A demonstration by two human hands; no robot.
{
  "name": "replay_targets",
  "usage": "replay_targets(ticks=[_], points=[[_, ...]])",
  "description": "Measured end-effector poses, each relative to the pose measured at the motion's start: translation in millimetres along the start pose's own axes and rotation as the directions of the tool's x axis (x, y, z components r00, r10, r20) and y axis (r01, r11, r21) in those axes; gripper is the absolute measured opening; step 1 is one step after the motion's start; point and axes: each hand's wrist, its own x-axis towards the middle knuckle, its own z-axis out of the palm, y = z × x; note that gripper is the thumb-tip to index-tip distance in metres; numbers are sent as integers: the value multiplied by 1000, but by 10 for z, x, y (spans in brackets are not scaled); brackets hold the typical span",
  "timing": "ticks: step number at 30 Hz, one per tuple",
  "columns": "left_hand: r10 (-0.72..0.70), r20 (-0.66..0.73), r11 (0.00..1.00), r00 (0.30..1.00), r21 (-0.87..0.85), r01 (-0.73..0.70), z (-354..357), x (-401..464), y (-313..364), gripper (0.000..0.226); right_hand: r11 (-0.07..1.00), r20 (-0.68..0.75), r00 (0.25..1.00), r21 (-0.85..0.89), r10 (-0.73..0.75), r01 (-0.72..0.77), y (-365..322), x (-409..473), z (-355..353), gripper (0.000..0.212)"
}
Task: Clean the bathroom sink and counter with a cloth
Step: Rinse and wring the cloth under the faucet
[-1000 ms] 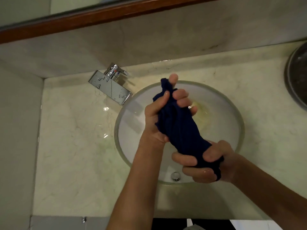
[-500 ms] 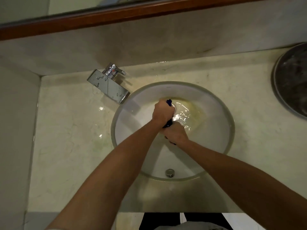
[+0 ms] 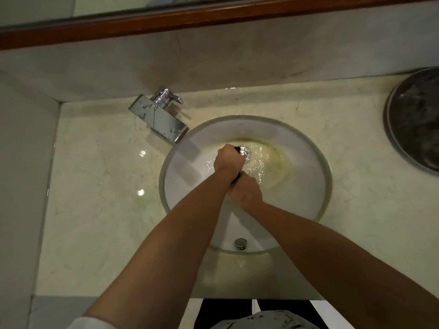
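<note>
Both hands are down inside the round white sink [image 3: 306, 148], over water pooled around the drain [image 3: 245, 153]. My left hand [image 3: 227, 159] and my right hand [image 3: 245, 189] each grip one end of a dark blue cloth [image 3: 236, 178]. Only small slivers of the cloth show, one between the two fists and one at the top of the left fist; the rest is hidden inside them. The cloth is bunched tight. The pale marble counter [image 3: 99, 210] surrounds the basin.
A chrome faucet [image 3: 161, 117] with water drops stands at the sink's back left. A round metal basin [image 3: 418, 119] sits at the right edge of the counter. A wall closes the left side, and a wood-framed mirror [image 3: 142, 22] runs along the back.
A second ago I held the twisted cloth up above the sink, in full view. Both hands have since gone down into the basin and closed tight on it; little has moved in the last half second.
</note>
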Motion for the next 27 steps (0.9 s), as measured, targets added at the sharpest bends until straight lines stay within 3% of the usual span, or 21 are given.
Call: replay_targets(ticks=[7, 10, 12, 13, 15, 17, 18, 20, 22, 25, 27], points=[[73, -13, 997, 997, 18, -73, -62, -85, 53, 11, 1000, -67, 998, 19, 17, -15, 21, -52, -7, 35], [119, -208, 960, 971, -225, -166, -280, -133, 74, 51, 997, -188, 982, 69, 34, -22, 13, -34, -224, 33], [-36, -332, 867, 943, -479, -136, -402, -276, 15, 67, 993, -233, 972, 121, 13, 16, -16, -36, -399, 36], [-122, -306, 822, 944, -565, -77, -420, -365, -27, 68, 991, -253, 967, 129, -3, 37, -36, -50, -478, 39], [-208, -70, 727, 976, -679, 106, -397, -552, -51, 57, 989, -270, 962, 121, -47, 82, -74, -105, -616, 47], [-144, 211, 604, 967, -755, 255, -375, -726, -18, 51, 989, -237, 967, 89, -93, 117, -105, -187, -717, 54], [-79, 285, 522, 955, -804, 283, -355, -791, -1, 52, 988, -211, 971, 76, -114, 132, -110, -231, -759, 58], [8, 297, 356, 955, -893, 275, -344, -843, -4, 52, 983, -125, 983, 104, -135, 148, -106, -302, -851, 72], [34, 293, 235, 955, -932, 278, -388, -884, -26, 48, 950, 27, 984, 267, -175, 162, -92, -378, -970, 78], [51, 391, 182, 919, -909, 376, -417, -973, -41, 42, 752, 362, 894, 658, -263, -45, -56, -558, -1163, 34], [32, 417, 222, 908, -889, 401, -372, -1025, -84, 49, 716, 429, 859, 689, -278, -112, -6, -637, -1249, 26]])
